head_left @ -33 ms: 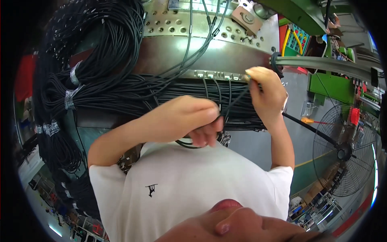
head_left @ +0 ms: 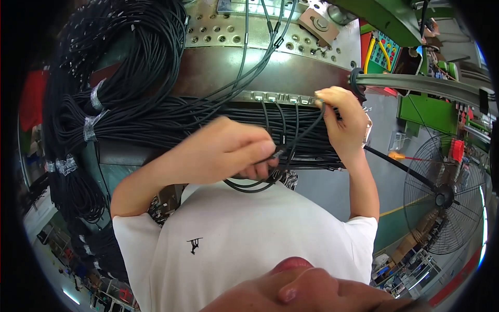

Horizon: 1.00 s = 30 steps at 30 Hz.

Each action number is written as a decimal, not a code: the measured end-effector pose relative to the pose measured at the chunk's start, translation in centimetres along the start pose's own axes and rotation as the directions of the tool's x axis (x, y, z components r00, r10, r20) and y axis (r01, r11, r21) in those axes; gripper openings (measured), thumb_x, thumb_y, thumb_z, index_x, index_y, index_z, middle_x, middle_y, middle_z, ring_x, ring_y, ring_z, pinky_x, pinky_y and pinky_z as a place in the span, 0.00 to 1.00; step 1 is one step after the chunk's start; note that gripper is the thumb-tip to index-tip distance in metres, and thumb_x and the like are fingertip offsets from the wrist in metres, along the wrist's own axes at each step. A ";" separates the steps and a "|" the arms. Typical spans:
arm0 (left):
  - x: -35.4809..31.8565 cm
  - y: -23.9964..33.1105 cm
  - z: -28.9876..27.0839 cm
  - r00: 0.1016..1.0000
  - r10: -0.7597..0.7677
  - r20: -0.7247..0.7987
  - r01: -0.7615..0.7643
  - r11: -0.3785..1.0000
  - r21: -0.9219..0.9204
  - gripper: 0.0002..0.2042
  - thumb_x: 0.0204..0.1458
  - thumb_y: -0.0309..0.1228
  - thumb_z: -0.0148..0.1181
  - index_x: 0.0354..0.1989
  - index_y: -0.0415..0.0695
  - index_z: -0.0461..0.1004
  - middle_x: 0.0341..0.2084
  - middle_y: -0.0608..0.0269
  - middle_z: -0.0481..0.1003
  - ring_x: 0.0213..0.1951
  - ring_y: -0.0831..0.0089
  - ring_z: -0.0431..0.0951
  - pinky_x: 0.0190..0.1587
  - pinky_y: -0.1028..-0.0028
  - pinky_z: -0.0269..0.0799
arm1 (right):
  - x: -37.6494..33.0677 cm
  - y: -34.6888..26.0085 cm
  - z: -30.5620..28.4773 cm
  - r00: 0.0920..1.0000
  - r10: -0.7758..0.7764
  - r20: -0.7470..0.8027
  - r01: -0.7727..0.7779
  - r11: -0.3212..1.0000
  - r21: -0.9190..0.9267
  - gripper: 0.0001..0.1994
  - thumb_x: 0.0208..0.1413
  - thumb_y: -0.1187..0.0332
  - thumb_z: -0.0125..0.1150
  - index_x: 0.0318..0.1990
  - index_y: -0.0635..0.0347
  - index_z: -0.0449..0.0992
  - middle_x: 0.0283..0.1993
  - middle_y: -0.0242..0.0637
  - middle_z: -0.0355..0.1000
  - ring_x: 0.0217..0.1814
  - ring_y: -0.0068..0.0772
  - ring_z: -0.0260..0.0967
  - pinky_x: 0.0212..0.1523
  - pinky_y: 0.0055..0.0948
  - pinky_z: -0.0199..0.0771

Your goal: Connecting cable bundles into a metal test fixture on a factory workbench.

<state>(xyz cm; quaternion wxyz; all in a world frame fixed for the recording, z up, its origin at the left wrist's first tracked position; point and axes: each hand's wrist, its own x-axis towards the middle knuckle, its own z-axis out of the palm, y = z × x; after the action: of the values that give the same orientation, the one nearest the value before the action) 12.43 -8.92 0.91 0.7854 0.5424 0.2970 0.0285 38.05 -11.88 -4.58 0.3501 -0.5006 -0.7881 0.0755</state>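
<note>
My left hand (head_left: 226,152) is closed round a black cable (head_left: 307,132), slightly blurred, in front of my shirt. From there the cable runs up to my right hand (head_left: 344,115), whose thumb and fingers pinch its end at the right of a metal strip (head_left: 283,97). The fingers hide that end, so I cannot tell whether it sits in the strip. Several light-coloured plugs (head_left: 294,100) stand in the strip, with their black cables hanging down. A thick bundle of black cables (head_left: 171,122) lies across, below the strip.
Coiled black cables (head_left: 150,52) hang at the left, bound with clear wrap (head_left: 89,127). Behind the strip is a perforated metal plate (head_left: 223,31) with a bolted block (head_left: 319,26). A green machine arm (head_left: 384,21) and a grey rail (head_left: 416,79) reach in; a fan (head_left: 443,197) stands right.
My left hand has shifted a little left and down, and more of the cable shows between my hands. My right hand stays at the strip, almost unmoved.
</note>
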 end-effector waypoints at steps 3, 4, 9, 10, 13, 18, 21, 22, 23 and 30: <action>2.6 -1.6 -3.2 0.732 0.672 -0.117 -0.147 0.323 0.935 0.07 0.46 0.25 0.61 0.35 0.45 0.76 0.31 0.65 0.74 0.36 0.67 0.74 0.39 0.71 0.70 | -1.3 0.3 1.0 0.957 0.255 0.140 -0.281 0.933 0.223 0.07 0.43 0.84 0.58 0.32 0.65 0.72 0.37 0.40 0.74 0.39 0.43 0.72 0.39 0.32 0.72; 3.4 -2.0 -4.1 0.726 0.688 0.002 -0.205 0.214 0.955 0.08 0.43 0.26 0.62 0.34 0.47 0.76 0.34 0.66 0.72 0.40 0.66 0.72 0.42 0.69 0.69 | -1.1 0.4 0.9 0.954 0.255 0.157 -0.285 0.934 0.214 0.07 0.43 0.84 0.57 0.32 0.66 0.72 0.37 0.42 0.74 0.38 0.43 0.72 0.39 0.30 0.72; 6.8 -1.8 -7.9 0.756 0.597 0.271 -0.452 0.175 0.875 0.07 0.37 0.30 0.67 0.28 0.50 0.77 0.38 0.72 0.69 0.45 0.66 0.65 0.49 0.67 0.63 | -0.3 0.9 0.9 0.932 0.275 0.236 -0.318 0.933 0.169 0.07 0.43 0.82 0.59 0.32 0.64 0.71 0.37 0.37 0.73 0.37 0.40 0.72 0.36 0.30 0.72; 7.2 -1.9 -8.3 0.753 0.589 0.293 -0.512 0.245 0.823 0.07 0.37 0.30 0.67 0.28 0.50 0.78 0.38 0.73 0.68 0.44 0.67 0.63 0.49 0.67 0.62 | -0.4 0.7 0.8 0.936 0.252 0.246 -0.290 0.948 0.131 0.07 0.43 0.82 0.60 0.31 0.63 0.70 0.37 0.37 0.72 0.37 0.40 0.71 0.36 0.31 0.72; 7.7 -1.6 -8.8 0.812 0.498 0.306 -0.518 0.373 0.770 0.07 0.37 0.30 0.67 0.27 0.50 0.78 0.37 0.74 0.67 0.43 0.68 0.61 0.50 0.68 0.59 | -0.8 0.4 0.6 0.934 0.241 0.263 -0.268 0.961 0.072 0.08 0.43 0.80 0.61 0.30 0.62 0.68 0.37 0.35 0.71 0.39 0.39 0.70 0.36 0.32 0.71; 8.5 -1.7 -9.3 0.880 0.350 0.321 -0.461 0.468 0.754 0.07 0.45 0.39 0.63 0.29 0.52 0.79 0.31 0.74 0.67 0.43 0.69 0.62 0.56 0.65 0.51 | 0.5 1.1 -0.4 0.906 0.190 0.377 -0.238 0.968 0.083 0.09 0.45 0.79 0.60 0.36 0.61 0.71 0.40 0.36 0.72 0.42 0.42 0.70 0.40 0.33 0.72; 7.5 -0.5 -9.5 0.793 0.569 0.217 -0.572 0.574 0.586 0.09 0.47 0.36 0.63 0.34 0.47 0.79 0.40 0.69 0.74 0.49 0.65 0.67 0.57 0.64 0.55 | 3.5 2.8 -1.6 0.936 0.110 0.335 -0.185 0.962 0.200 0.15 0.48 0.81 0.55 0.45 0.61 0.73 0.46 0.42 0.73 0.47 0.40 0.71 0.49 0.32 0.70; 7.1 -1.1 -9.7 0.669 0.738 -0.084 -0.496 0.528 0.690 0.08 0.48 0.33 0.62 0.36 0.45 0.78 0.41 0.66 0.76 0.47 0.64 0.71 0.54 0.65 0.62 | 5.7 3.1 -1.5 0.942 0.197 0.271 -0.258 0.942 0.213 0.12 0.50 0.80 0.53 0.44 0.63 0.73 0.45 0.43 0.73 0.48 0.40 0.71 0.48 0.31 0.70; 7.7 -0.8 -10.7 0.584 0.754 -0.301 -0.442 0.606 0.661 0.14 0.53 0.34 0.58 0.44 0.40 0.74 0.41 0.63 0.74 0.48 0.71 0.70 0.53 0.72 0.63 | 8.0 4.9 -0.5 0.997 0.051 0.058 -0.058 0.988 0.142 0.10 0.56 0.76 0.52 0.44 0.65 0.74 0.47 0.41 0.73 0.49 0.36 0.70 0.50 0.29 0.68; 14.4 1.5 -8.5 0.875 0.210 -0.436 -0.417 0.785 -0.458 0.19 0.63 0.39 0.40 0.50 0.34 0.64 0.41 0.51 0.74 0.41 0.65 0.76 0.45 0.69 0.74 | 18.2 13.5 7.0 0.970 0.055 0.237 0.120 0.741 -0.661 0.12 0.55 0.63 0.54 0.38 0.62 0.74 0.34 0.45 0.74 0.33 0.41 0.71 0.37 0.35 0.70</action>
<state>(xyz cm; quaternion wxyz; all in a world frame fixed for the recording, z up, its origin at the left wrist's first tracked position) 20.49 4.07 -6.04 0.8205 0.3273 0.3200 0.3425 39.01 11.61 -7.48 0.0495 -0.5659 -0.8075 -0.1588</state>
